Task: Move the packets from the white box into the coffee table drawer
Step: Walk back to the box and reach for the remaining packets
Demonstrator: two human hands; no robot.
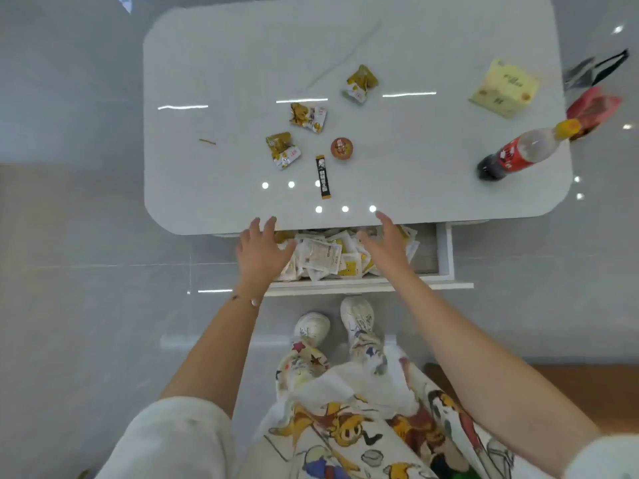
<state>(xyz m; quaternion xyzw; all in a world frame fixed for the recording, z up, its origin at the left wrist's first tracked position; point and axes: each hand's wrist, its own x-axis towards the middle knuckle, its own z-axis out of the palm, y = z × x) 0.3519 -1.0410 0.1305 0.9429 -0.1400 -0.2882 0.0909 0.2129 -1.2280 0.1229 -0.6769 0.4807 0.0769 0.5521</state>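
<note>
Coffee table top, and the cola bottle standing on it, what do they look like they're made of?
The white rounded-corner coffee table top looks like polished stone or glossy laminate: ceiling lights reflect sharply and a faint grey vein crosses it, so I can't tell which. The clear cola bottle with red label and yellow cap looks like thin transparent plastic, its empty upper part see-through above the dark drink.

White and yellow packets [325, 257] heaped in the open drawer [446, 250].

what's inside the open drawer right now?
The drawer holds a heap of white and yellow packets. The left hand and right hand cover parts; the tabletop hides its back.
</note>
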